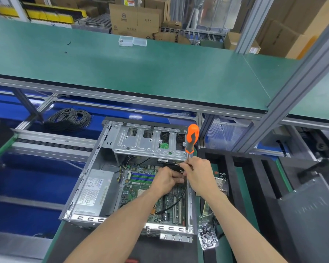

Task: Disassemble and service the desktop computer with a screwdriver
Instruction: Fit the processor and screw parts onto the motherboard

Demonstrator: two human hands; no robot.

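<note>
An open desktop computer case [95, 164] lies on its side before me, with the green motherboard [139, 188], a grey power supply [94, 192] at the left and a metal drive cage [146, 141] at the back. My right hand [198, 173] grips the shaft of an orange-handled screwdriver [191, 137], handle pointing up, near the case's right wall. My left hand [166, 180] reaches into the case beside it, fingers curled on something small by the right edge; what it holds is hidden.
A black foam tray [245, 168] stands right of the case, with a heatsink [221, 184] and a bagged part [207, 236] beside it. Coiled black cable [68, 119] lies at the back left. A clear plastic box [132, 41] sits on the green shelf [141, 69] above.
</note>
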